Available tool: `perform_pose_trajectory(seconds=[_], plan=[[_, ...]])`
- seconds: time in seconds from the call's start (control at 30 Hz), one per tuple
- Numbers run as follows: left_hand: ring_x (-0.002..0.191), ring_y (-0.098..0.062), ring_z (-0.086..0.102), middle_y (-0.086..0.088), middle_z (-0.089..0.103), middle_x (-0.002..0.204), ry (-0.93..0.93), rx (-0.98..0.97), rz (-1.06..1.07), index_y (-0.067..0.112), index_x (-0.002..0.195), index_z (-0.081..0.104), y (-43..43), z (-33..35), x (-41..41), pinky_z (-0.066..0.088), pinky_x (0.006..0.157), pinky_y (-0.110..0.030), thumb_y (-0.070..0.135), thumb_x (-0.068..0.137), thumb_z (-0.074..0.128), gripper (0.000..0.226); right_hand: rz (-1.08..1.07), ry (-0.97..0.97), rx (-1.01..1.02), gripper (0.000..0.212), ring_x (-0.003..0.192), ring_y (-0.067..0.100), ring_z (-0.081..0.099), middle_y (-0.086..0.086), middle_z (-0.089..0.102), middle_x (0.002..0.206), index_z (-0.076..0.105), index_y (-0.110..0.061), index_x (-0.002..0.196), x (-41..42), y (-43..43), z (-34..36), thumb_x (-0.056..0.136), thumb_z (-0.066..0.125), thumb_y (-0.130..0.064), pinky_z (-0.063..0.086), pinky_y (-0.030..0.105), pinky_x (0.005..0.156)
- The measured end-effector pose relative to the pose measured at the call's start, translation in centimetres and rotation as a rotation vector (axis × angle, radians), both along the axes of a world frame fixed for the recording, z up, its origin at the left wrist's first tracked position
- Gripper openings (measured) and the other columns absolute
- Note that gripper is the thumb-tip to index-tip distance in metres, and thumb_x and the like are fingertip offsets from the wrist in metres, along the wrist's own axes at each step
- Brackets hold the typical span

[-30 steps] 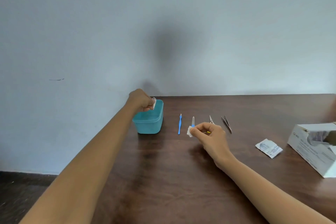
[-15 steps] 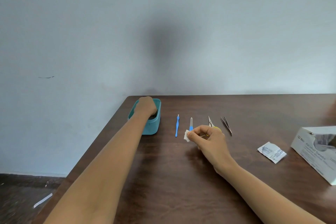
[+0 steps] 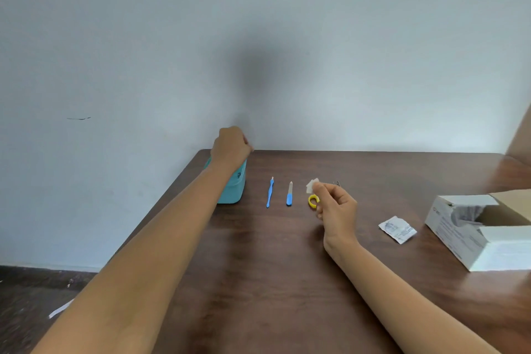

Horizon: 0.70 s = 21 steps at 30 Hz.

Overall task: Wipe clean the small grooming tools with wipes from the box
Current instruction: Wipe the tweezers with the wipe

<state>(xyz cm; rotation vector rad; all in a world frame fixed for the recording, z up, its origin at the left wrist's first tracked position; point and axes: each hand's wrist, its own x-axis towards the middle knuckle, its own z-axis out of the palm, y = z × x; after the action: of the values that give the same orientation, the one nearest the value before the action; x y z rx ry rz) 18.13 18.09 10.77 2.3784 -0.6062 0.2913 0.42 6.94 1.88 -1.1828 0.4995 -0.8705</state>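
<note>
My right hand pinches a small white wipe just above the table, over the yellow-handled scissors, which it partly hides. Only the tip of the tweezers shows behind that hand. A blue cuticle tool and a blue-handled nail file lie side by side to the left. My left hand hovers as a curled fist above the teal container; nothing shows in its grip. Dark items lie inside the container.
A white wipe box with its flap open stands at the right edge of the brown table. A torn wipe sachet lies between box and right hand. The table's left edge drops to the floor beside the container.
My left hand lowered into the teal container, then lifted out above it. My right hand carried the wipe rightward, from beside the nail file to over the scissors.
</note>
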Motion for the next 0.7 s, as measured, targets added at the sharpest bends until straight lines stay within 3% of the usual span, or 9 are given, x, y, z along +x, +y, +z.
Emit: perform_pose_trajectory(seconds=[0.17, 0.33, 0.47, 0.57, 0.7], plan=[[0.072, -0.03, 0.068, -0.015, 0.07, 0.072, 0.036, 0.015, -0.188, 0.001, 0.071, 0.07, -3.8, -1.2, -5.9, 0.057, 0.075, -0.039, 0.023, 0.082, 0.062, 0.026, -0.134, -0.089, 0.069, 0.015, 0.043, 0.005, 0.039, -0.004, 0.049, 0.057, 0.061, -0.014, 0.075, -1.4, -0.6, 0.3, 0.088, 0.067, -0.02, 0.033, 0.019, 0.042], [0.086, -0.028, 0.065, -0.01, 0.07, 0.085, 0.054, 0.1, -0.228, 0.013, 0.063, 0.062, -8.1, -3.7, -11.0, 0.048, 0.07, -0.031, 0.031, 0.082, 0.061, 0.026, -0.135, -0.061, 0.029, 0.012, 0.04, 0.005, 0.036, 0.002, 0.051, 0.063, 0.059, -0.011, 0.081, -4.5, -2.0, -0.2, 0.091, 0.063, -0.018, 0.031, 0.018, 0.039], [0.097, -0.029, 0.063, -0.011, 0.068, 0.1, -0.031, 0.213, -0.189, 0.009, 0.094, 0.07, -11.0, -5.3, -13.6, 0.047, 0.074, -0.033, 0.036, 0.088, 0.056, 0.031, -0.092, -0.002, -0.093, 0.013, 0.041, 0.006, 0.036, 0.005, 0.052, 0.065, 0.058, -0.01, 0.079, -7.3, -3.4, -0.9, 0.091, 0.061, -0.015, 0.031, 0.019, 0.039], [0.106, -0.029, 0.058, -0.012, 0.065, 0.107, -0.096, 0.265, -0.152, 0.006, 0.103, 0.065, -12.1, -6.3, -15.0, 0.043, 0.073, -0.033, 0.034, 0.092, 0.055, 0.032, -0.065, -0.028, -0.061, 0.012, 0.042, 0.005, 0.038, 0.005, 0.054, 0.07, 0.059, -0.01, 0.08, -8.2, -4.1, -1.4, 0.092, 0.059, -0.012, 0.032, 0.017, 0.04], [0.118, -0.031, 0.049, -0.013, 0.06, 0.118, -0.137, 0.358, -0.098, 0.006, 0.114, 0.06, -12.8, -7.3, -16.2, 0.047, 0.086, -0.037, 0.022, 0.096, 0.051, 0.026, -0.025, -0.063, -0.013, 0.012, 0.044, 0.005, 0.039, 0.002, 0.052, 0.066, 0.06, -0.011, 0.081, -8.2, -4.2, -1.4, 0.093, 0.059, -0.011, 0.033, 0.017, 0.041]])
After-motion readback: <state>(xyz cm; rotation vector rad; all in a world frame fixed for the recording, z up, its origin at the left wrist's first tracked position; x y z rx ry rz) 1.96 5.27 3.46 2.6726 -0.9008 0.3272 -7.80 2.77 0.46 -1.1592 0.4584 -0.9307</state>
